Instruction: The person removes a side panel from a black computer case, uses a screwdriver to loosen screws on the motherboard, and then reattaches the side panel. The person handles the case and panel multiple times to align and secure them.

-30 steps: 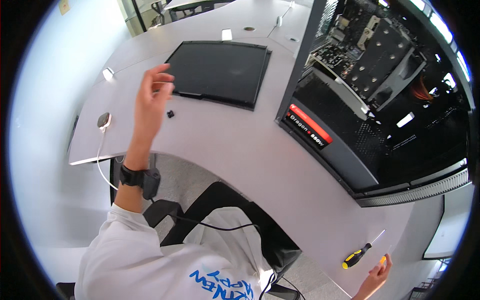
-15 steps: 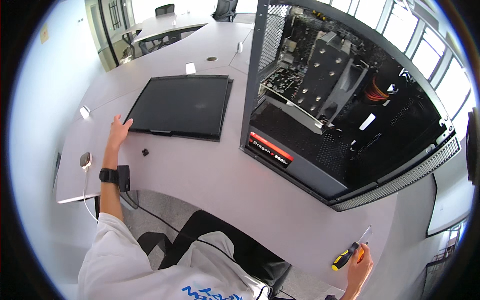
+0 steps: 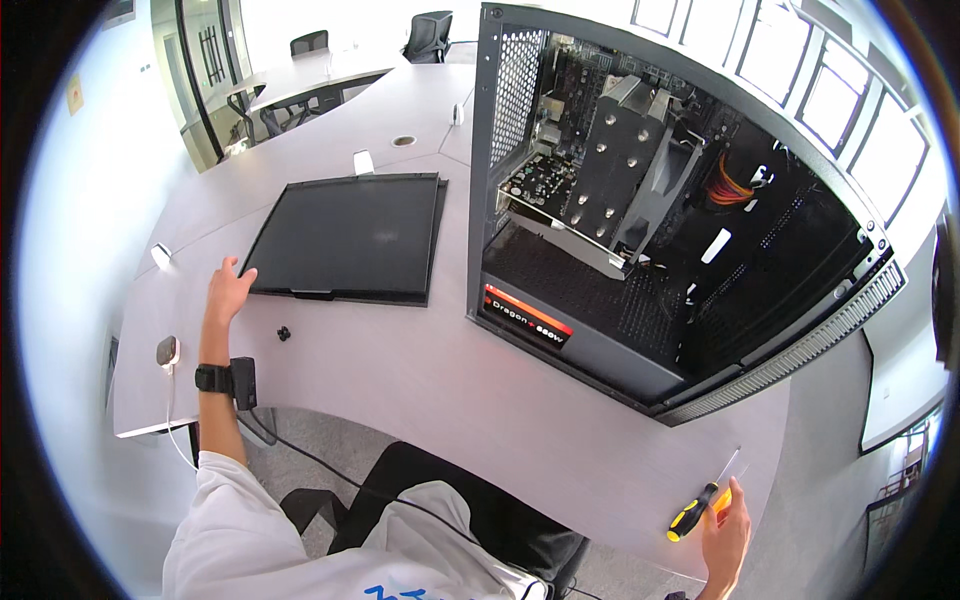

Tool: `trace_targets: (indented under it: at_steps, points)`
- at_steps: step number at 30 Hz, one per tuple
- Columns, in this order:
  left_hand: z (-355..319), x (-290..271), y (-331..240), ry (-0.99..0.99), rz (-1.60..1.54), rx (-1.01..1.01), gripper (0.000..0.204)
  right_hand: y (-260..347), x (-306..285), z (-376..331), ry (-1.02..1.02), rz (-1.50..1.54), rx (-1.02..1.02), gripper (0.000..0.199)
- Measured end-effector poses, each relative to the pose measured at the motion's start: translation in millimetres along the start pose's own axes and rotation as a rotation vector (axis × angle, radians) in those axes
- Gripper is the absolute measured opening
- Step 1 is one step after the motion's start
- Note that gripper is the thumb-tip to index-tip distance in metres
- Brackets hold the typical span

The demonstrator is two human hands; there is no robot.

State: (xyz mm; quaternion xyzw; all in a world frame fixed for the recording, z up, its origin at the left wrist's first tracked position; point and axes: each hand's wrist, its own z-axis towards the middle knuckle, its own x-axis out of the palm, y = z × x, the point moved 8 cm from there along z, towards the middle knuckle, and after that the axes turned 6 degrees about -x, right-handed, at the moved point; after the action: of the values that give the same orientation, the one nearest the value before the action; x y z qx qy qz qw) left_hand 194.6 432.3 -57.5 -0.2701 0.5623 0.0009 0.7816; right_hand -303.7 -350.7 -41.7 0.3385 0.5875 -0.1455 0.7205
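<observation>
My left hand (image 3: 230,290) has its fingers spread at the left corner of a flat black panel (image 3: 345,238), the thumb at its edge. Down at the table's right end, my right hand (image 3: 727,535) curls its thumb and fingers round a yellow-orange handle (image 3: 722,500), apparently a screwdriver's; most of it is covered. Beside those fingers lies a black-and-yellow screwdriver (image 3: 692,513). An open computer case (image 3: 590,350) stands on the table between my hands, its inside showing a motherboard, a large cooler (image 3: 620,150) and coloured cables (image 3: 728,185).
Several small black screws (image 3: 284,333) lie near my left wrist. A white charger (image 3: 168,350) with its cable sits at the table's (image 3: 400,375) left edge. White clips stand along the far seam. A black cable runs from my left wrist across my lap.
The view has shifted slightly, so the panel and case appear lower and further left. My left hand stays at the panel's corner. The right-hand fingers have moved slightly around the yellow-orange handle.
</observation>
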Motion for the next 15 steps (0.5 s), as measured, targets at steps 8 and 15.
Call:
trace_targets:
  at_steps: [8, 15]
  points:
    - [7, 9, 19, -0.04, 0.089, -0.088, 0.047, 14, -18, 0, 0.052, 0.008, -0.016, 0.056]
    - [22, 17, 32, -0.139, 0.082, -0.072, 0.033, 54, -44, -11, -0.165, 0.03, -0.184, 0.049]
